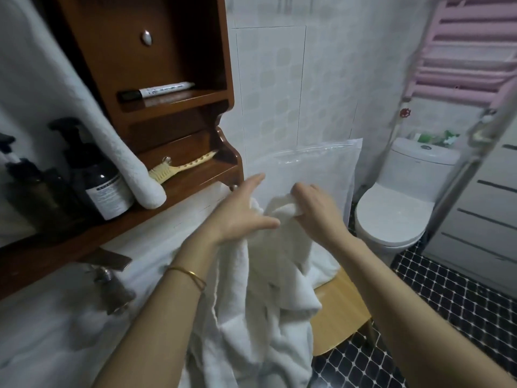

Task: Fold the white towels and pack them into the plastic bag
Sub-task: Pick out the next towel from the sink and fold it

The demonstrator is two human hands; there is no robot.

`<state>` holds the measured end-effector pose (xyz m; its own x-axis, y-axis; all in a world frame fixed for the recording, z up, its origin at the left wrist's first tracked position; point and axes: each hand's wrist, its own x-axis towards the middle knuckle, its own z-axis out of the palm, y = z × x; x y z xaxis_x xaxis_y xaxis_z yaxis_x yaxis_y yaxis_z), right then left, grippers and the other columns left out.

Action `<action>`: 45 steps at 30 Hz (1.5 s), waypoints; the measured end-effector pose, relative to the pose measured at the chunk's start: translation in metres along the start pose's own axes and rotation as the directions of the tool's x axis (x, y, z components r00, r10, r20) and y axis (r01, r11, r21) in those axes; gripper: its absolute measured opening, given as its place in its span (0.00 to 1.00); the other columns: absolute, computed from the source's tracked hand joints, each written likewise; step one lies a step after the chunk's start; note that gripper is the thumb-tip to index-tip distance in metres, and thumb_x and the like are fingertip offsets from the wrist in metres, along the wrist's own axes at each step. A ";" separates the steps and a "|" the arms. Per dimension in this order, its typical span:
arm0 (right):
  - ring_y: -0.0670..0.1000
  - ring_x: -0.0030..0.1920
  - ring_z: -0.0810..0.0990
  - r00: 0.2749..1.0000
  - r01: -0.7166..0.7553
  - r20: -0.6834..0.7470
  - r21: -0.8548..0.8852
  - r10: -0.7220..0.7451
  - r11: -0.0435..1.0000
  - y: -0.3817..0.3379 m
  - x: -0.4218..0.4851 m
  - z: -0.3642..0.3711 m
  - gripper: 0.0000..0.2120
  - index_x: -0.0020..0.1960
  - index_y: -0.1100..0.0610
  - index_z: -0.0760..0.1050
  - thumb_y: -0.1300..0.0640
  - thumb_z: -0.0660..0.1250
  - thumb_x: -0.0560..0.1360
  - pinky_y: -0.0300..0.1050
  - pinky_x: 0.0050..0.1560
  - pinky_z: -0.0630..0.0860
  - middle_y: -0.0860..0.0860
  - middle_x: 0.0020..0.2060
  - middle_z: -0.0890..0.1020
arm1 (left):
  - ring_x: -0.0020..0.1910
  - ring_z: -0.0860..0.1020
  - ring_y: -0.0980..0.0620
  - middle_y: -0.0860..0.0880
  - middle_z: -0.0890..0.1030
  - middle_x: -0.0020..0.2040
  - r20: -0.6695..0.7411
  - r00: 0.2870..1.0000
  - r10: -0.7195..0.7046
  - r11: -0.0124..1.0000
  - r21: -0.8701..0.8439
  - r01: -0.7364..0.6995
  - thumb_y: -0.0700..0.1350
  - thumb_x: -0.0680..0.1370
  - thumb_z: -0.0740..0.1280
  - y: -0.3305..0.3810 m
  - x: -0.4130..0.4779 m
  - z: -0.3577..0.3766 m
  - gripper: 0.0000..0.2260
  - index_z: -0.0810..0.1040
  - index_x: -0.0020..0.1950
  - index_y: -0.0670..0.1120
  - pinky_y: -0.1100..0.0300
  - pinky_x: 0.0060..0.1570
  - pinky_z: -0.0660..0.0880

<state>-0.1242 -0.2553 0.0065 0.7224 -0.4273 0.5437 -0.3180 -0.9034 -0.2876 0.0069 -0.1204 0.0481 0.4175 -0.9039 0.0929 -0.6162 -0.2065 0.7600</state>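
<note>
While a white towel (260,278) hangs bunched in front of the person, both bare hands work at its top edge in a tiled bathroom. The right hand (316,211) is closed around a gathered corner of the cloth, fingers curled over the fabric. The left hand (240,211), a thin gold bangle (186,273) on its wrist, is spread with fingers extended, its palm resting against the towel's upper fold. The cloth drapes down over the near edge of a light wooden stool (340,312). Behind the hands, a clear plastic bag (316,169) stands upright against the wall tiles, already holding something white. A second white towel (84,107) hangs at the left, its rolled end resting on the front edge of a dark wooden shelf unit (167,116), just beside a dark pump bottle (95,175). A marker (156,91) and a pale comb (179,168) lie on the upper ledges. A toilet (397,203) stands at the right.
</note>
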 end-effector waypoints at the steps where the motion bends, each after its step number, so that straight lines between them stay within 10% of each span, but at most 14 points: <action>1: 0.59 0.39 0.73 0.999 0.036 -0.034 0.009 -0.035 0.999 -0.008 0.003 0.001 0.13 0.43 0.61 0.69 0.64 0.71 0.64 0.46 0.33 0.61 0.57 0.36 0.75 | 0.64 0.66 0.62 0.55 0.68 0.69 0.087 0.996 0.000 0.998 -0.067 0.006 0.45 0.68 0.77 0.003 0.001 0.009 0.39 0.61 0.74 0.54 0.77 0.53 0.66; 6: 0.53 0.38 0.70 0.988 -0.114 0.126 0.260 0.083 0.959 -0.014 0.007 -0.009 0.14 0.46 0.56 0.69 0.57 0.72 0.66 0.48 0.35 0.62 0.50 0.38 0.74 | 0.50 0.78 0.44 0.47 0.81 0.51 -0.231 0.973 0.016 0.947 0.315 0.059 0.39 0.74 0.62 0.010 0.009 0.010 0.13 0.77 0.56 0.50 0.53 0.48 0.77; 12: 0.52 0.48 0.79 0.732 -0.464 0.650 0.256 0.204 0.848 0.026 -0.002 -0.016 0.09 0.51 0.52 0.78 0.55 0.72 0.71 0.46 0.46 0.74 0.51 0.47 0.81 | 0.44 0.75 0.46 0.43 0.77 0.53 -0.650 0.700 0.298 0.867 0.491 0.088 0.36 0.76 0.60 0.022 0.015 -0.045 0.12 0.75 0.58 0.46 0.59 0.35 0.65; 16: 0.58 0.47 0.78 0.788 -0.579 0.096 -0.222 0.608 0.785 0.049 0.009 -0.020 0.12 0.50 0.54 0.73 0.46 0.65 0.74 0.45 0.39 0.69 0.54 0.46 0.81 | 0.45 0.76 0.44 0.43 0.78 0.54 -0.733 0.573 0.366 0.855 0.508 0.103 0.36 0.76 0.60 0.035 0.019 -0.064 0.11 0.76 0.57 0.45 0.60 0.34 0.63; 18: 0.59 0.42 0.76 0.734 -0.674 -0.082 -0.214 0.674 0.707 0.053 0.022 -0.035 0.12 0.47 0.56 0.68 0.47 0.64 0.74 0.44 0.34 0.65 0.55 0.43 0.79 | 0.48 0.77 0.41 0.42 0.77 0.56 -0.715 0.617 0.329 0.860 0.497 0.118 0.36 0.76 0.61 0.033 0.023 -0.060 0.12 0.75 0.58 0.44 0.58 0.37 0.66; 23: 0.51 0.41 0.76 0.682 -0.677 0.488 0.143 0.544 0.722 0.026 0.011 -0.051 0.21 0.57 0.57 0.70 0.47 0.72 0.71 0.42 0.34 0.70 0.52 0.47 0.75 | 0.58 0.73 0.40 0.40 0.63 0.65 -0.277 0.956 -0.100 0.914 0.355 0.198 0.40 0.77 0.67 0.006 0.033 -0.013 0.22 0.65 0.69 0.43 0.54 0.58 0.69; 27: 0.46 0.27 0.74 0.732 -0.681 0.578 0.628 0.361 0.377 -0.003 -0.017 -0.034 0.12 0.59 0.53 0.71 0.64 0.63 0.78 0.37 0.27 0.72 0.54 0.33 0.72 | 0.55 0.76 0.42 0.39 0.68 0.65 -0.217 0.955 -0.200 0.852 0.443 0.279 0.44 0.78 0.65 -0.024 0.012 0.023 0.20 0.65 0.67 0.40 0.59 0.46 0.69; 31: 0.51 0.31 0.75 0.687 -0.697 0.651 0.716 0.323 0.039 -0.020 -0.031 -0.019 0.16 0.42 0.61 0.78 0.72 0.53 0.76 0.39 0.31 0.74 0.57 0.34 0.76 | 0.47 0.75 0.46 0.43 0.76 0.54 -0.357 0.917 -0.179 0.658 0.649 0.381 0.55 0.81 0.57 -0.035 -0.022 0.015 0.15 0.68 0.60 0.46 0.57 0.37 0.68; 33: 0.52 0.36 0.78 0.700 -0.675 0.684 0.728 0.203 -0.125 -0.032 -0.035 -0.014 0.21 0.49 0.64 0.79 0.76 0.49 0.73 0.41 0.36 0.78 0.59 0.39 0.79 | 0.45 0.74 0.48 0.47 0.76 0.50 -0.285 0.915 -0.284 0.771 0.499 0.395 0.58 0.80 0.58 -0.037 -0.038 0.011 0.16 0.66 0.60 0.48 0.57 0.37 0.70; 34: 0.51 0.38 0.80 0.735 -0.658 0.660 0.750 0.156 -0.073 -0.039 -0.038 -0.010 0.23 0.53 0.64 0.78 0.78 0.49 0.72 0.40 0.39 0.79 0.58 0.42 0.80 | 0.44 0.74 0.49 0.49 0.75 0.49 -0.212 0.912 -0.352 0.862 0.307 0.404 0.57 0.79 0.60 -0.036 -0.046 0.011 0.16 0.65 0.61 0.49 0.59 0.37 0.71; 36: 0.44 0.42 0.82 0.832 -0.546 0.532 0.736 0.156 0.400 -0.052 -0.041 0.000 0.22 0.57 0.62 0.78 0.79 0.56 0.71 0.33 0.43 0.76 0.55 0.46 0.82 | 0.40 0.75 0.53 0.52 0.75 0.46 -0.095 0.905 -0.414 0.908 -0.121 0.402 0.52 0.77 0.66 -0.035 -0.062 0.014 0.15 0.66 0.60 0.51 0.66 0.30 0.73; 39: 0.53 0.44 0.81 0.948 -0.153 0.313 0.284 0.059 0.947 -0.059 -0.040 0.015 0.09 0.49 0.60 0.83 0.65 0.71 0.70 0.41 0.44 0.72 0.55 0.45 0.82 | 0.50 0.78 0.52 0.47 0.77 0.54 -0.121 0.894 -0.431 0.820 -0.467 0.332 0.40 0.74 0.71 -0.045 -0.079 0.024 0.17 0.70 0.60 0.49 0.65 0.46 0.78; 45: 0.56 0.46 0.77 0.941 0.313 0.069 0.203 -0.332 0.928 -0.069 -0.039 0.021 0.13 0.31 0.58 0.76 0.56 0.74 0.70 0.47 0.44 0.69 0.55 0.45 0.81 | 0.44 0.78 0.49 0.46 0.81 0.45 -0.329 0.821 -0.467 0.798 -0.557 0.231 0.36 0.73 0.71 -0.059 -0.100 0.031 0.07 0.77 0.47 0.46 0.54 0.46 0.76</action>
<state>-0.1175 -0.1758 -0.0112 0.8277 -0.0996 0.5523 0.0555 -0.9648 -0.2571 -0.0194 -0.0295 -0.0263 0.8500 -0.5226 -0.0669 -0.0237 -0.1649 0.9860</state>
